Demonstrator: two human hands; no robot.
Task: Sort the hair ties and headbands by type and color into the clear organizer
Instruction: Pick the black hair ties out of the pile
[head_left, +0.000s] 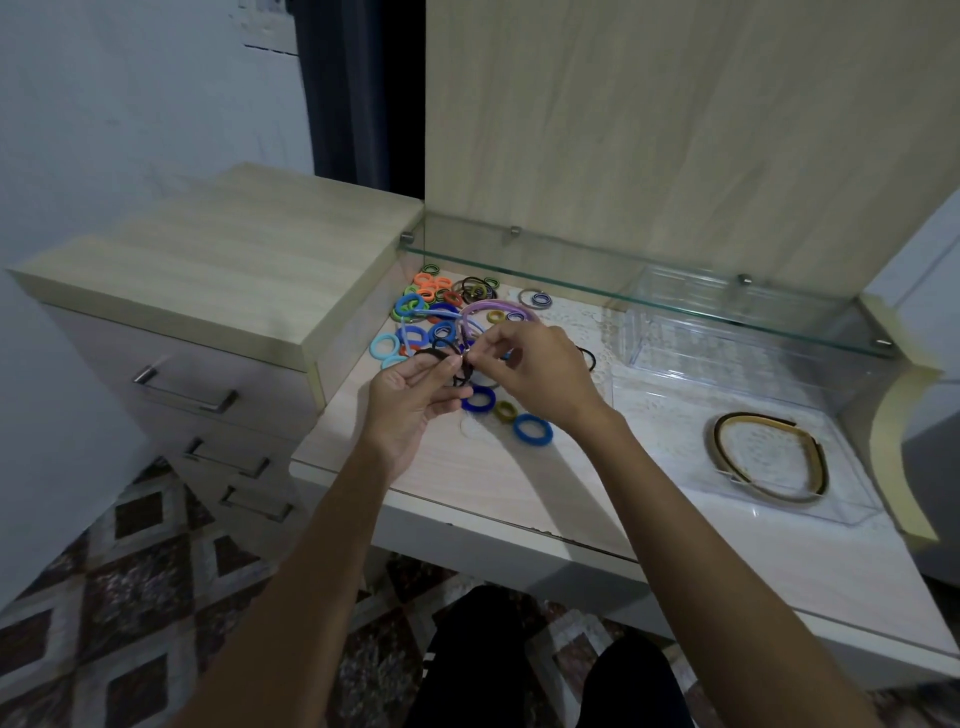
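Writing: I can read no brand, label or lettering on anything in view.
Left hand (410, 400): palm up over the bench (467, 467), fingers curled round a thin black tie (439, 354).
Right hand (530, 374): knuckles up, fingertips pinching the same black tie from the right; the two hands nearly touch.
Black tie: held between my hands just above the pile (441, 312); its loop lies roughly left to right.
Pile: loose coloured ties on the bench, beyond and under my hands, at the left under the glass shelf (623, 283).
Purple band (498, 306): arched in the pile just beyond my right hand, open ends toward me.
Organizer (649, 431): clear, on the bench well right of my hands.
Gold band (769, 457): lies flat in the organizer's near compartment, open end toward the far right.
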